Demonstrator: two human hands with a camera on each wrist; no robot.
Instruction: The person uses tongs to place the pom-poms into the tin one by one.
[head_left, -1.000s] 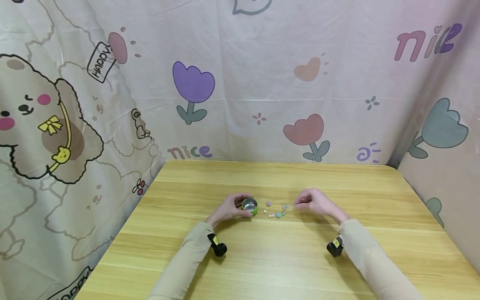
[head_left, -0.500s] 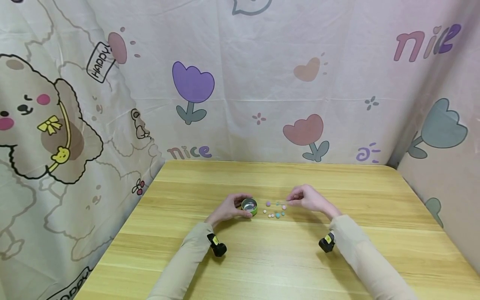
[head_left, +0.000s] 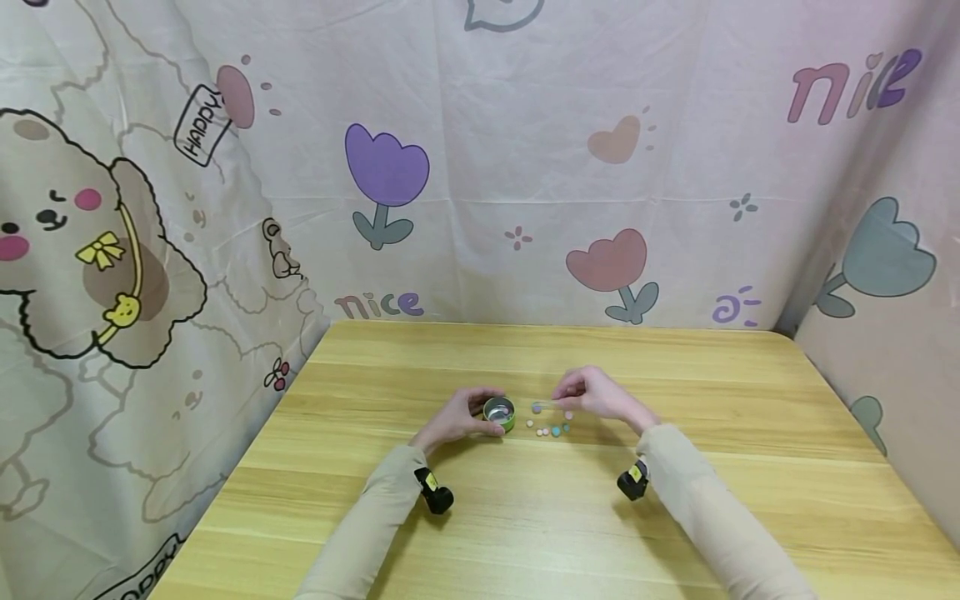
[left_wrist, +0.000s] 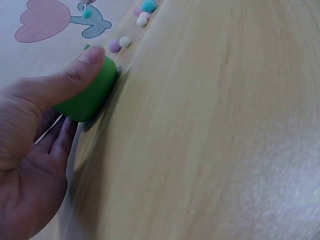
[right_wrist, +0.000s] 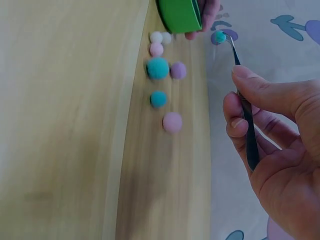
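My left hand point(head_left: 459, 416) holds a small round green tin point(left_wrist: 97, 92), thumb on the near side and fingers on the far side. The tin's mouth faces up on the table in the head view, showing a silvery inside. My right hand point(right_wrist: 287, 112) pinches a pair of tweezers point(right_wrist: 245, 107). A small teal pom-pom point(right_wrist: 220, 36) sits at the tweezers' tips, above the table and to the right of the tin. Below lie loose pom-poms: a larger teal pom-pom point(right_wrist: 157, 68), a purple pom-pom point(right_wrist: 178, 70), a pink pom-pom point(right_wrist: 172, 122) and several others.
The wooden table point(head_left: 525, 517) runs back to a patterned cloth point(head_left: 487, 167) that hangs behind it and at both sides. A black wrist camera point(head_left: 435, 492) is strapped to the left sleeve, another wrist camera point(head_left: 633, 481) to the right.
My right hand has moved left with the tweezers and the teal pom-pom, from the right end of the pom-poms towards the tin. The left hand and tin have stayed put.
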